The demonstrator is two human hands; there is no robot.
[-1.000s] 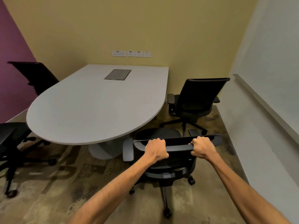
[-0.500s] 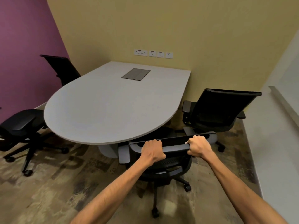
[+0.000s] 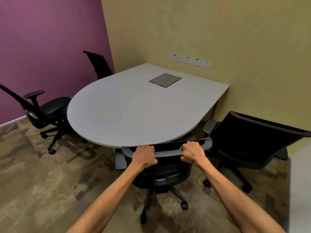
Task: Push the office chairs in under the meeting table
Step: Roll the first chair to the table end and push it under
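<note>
Both hands are closed around the top rail of the near office chair [image 3: 168, 154], the left hand [image 3: 144, 155] toward the rail's left end and the right hand [image 3: 191, 153] toward its right end. That chair's backrest top sits right at the rounded near edge of the grey tabletop [image 3: 134, 111], its seat tucked beneath. A second chair [image 3: 249, 140] stands just right of the tabletop, angled; a third chair [image 3: 45, 111] sits at the tabletop's left edge, and a fourth chair [image 3: 99, 64] behind its far-left side by the purple wall [image 3: 42, 47].
</note>
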